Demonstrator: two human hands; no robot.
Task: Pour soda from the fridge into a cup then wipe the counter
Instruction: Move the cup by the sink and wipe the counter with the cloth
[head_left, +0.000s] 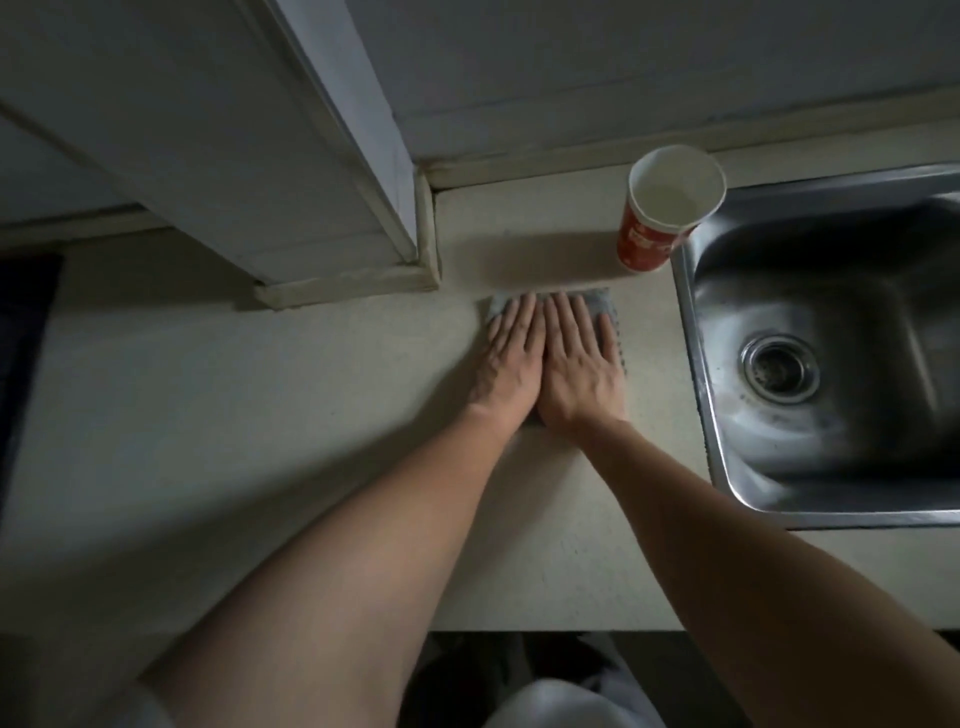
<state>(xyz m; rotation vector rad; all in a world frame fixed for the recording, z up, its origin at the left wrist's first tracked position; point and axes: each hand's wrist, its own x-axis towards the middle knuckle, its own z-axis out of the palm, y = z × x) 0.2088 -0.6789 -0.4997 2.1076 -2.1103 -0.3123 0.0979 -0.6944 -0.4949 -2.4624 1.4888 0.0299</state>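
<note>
Wiping the worktop (311, 415), judging by the pose: pressing the grey cloth (602, 306) down under left hand (511, 364) and right hand (579, 364), both lying flat and outstretched side by side, gripping nothing. Leaving the red cup (649, 244) upright just beyond the cloth, near the sink rim (691, 338), seemingly being past the pouring step. Likely needing next a sideways sweep over bare worktop, steering clear of the cup.
</note>
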